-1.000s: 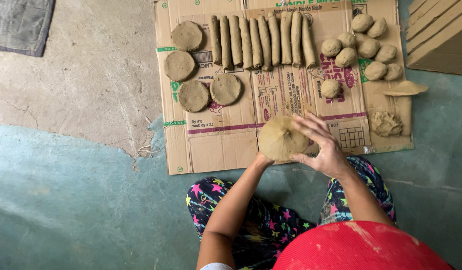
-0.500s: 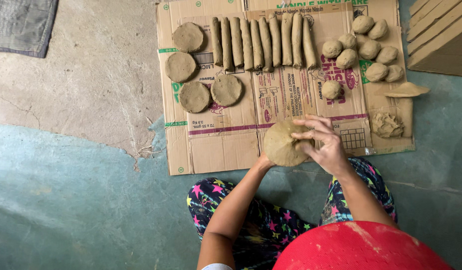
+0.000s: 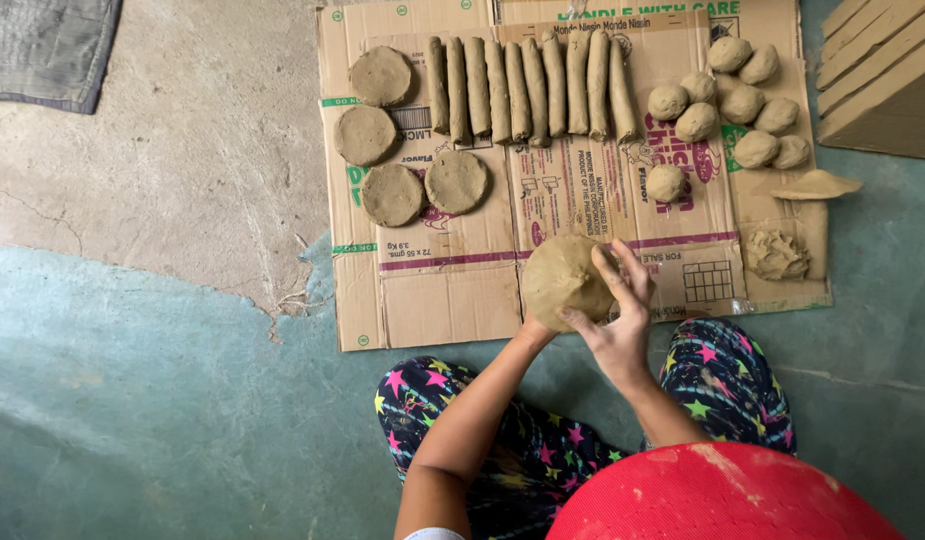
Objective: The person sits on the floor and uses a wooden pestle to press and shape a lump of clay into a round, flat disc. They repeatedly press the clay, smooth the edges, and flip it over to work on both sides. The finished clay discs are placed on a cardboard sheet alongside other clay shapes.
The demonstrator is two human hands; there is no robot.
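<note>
A flat round clay disc (image 3: 562, 280) is held up between both my hands over the near edge of a flattened cardboard sheet (image 3: 452, 300). My left hand (image 3: 535, 326) is mostly hidden beneath the disc, supporting it from below. My right hand (image 3: 617, 315) wraps its right edge, fingers spread over the rim. On the cardboard lie several finished clay discs (image 3: 392, 195), a row of clay rolls (image 3: 527, 88) and a cluster of clay balls (image 3: 727, 105).
A ragged clay lump (image 3: 774, 255) and a thin clay slab (image 3: 812, 186) lie at the cardboard's right. Wooden boards (image 3: 882, 80) sit top right, a grey mat (image 3: 42, 50) top left. My star-patterned legs (image 3: 522, 440) fold on the teal concrete floor.
The clay disc has turned in my hands, and my right hand's fingers have shifted from above it to gripping its right edge. The pieces on the cardboard are unchanged.
</note>
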